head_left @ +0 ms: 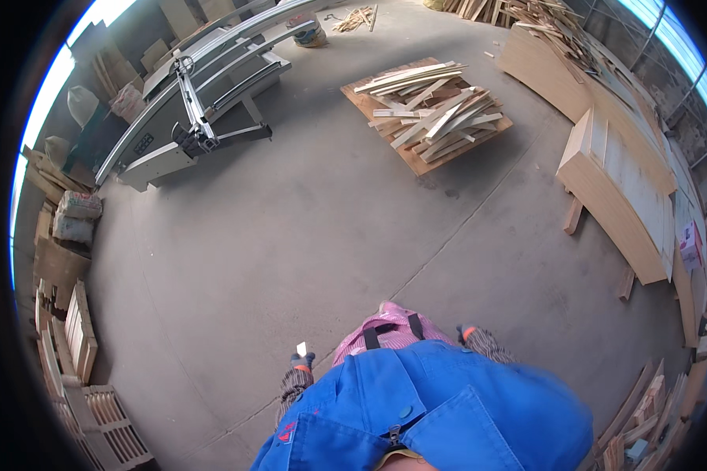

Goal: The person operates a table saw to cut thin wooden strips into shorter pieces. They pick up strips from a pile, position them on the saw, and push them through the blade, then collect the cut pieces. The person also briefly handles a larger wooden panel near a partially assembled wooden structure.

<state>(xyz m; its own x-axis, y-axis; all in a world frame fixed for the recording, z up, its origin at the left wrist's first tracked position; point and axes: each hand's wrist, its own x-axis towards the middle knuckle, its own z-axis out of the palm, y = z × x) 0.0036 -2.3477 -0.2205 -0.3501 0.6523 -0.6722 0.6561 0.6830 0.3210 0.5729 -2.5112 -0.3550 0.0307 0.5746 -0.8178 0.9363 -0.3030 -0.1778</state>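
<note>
My left hand (302, 362), in a dark grey glove, hangs low beside my body, its fingers closed round a small pale piece (302, 348). Only the flat, cream-coloured end of that piece sticks up above the fingers; its full length is hidden, and I cannot make out exactly what it is. On the other side, my right hand (467, 333) hangs by my hip in a glove with an orange-red patch. Its fingers are too small and partly hidden to read. Between the hands is a pink checked apron (393, 328) with dark straps, below my blue jacket.
Ahead, a wooden board (424, 162) on the floor carries a heap of wood strips (440, 110). A sliding table saw (200, 118) stands at the far left. Stacked panels (617, 196) line the right side. Pallets (118, 424) and sacks (78, 206) sit along the left.
</note>
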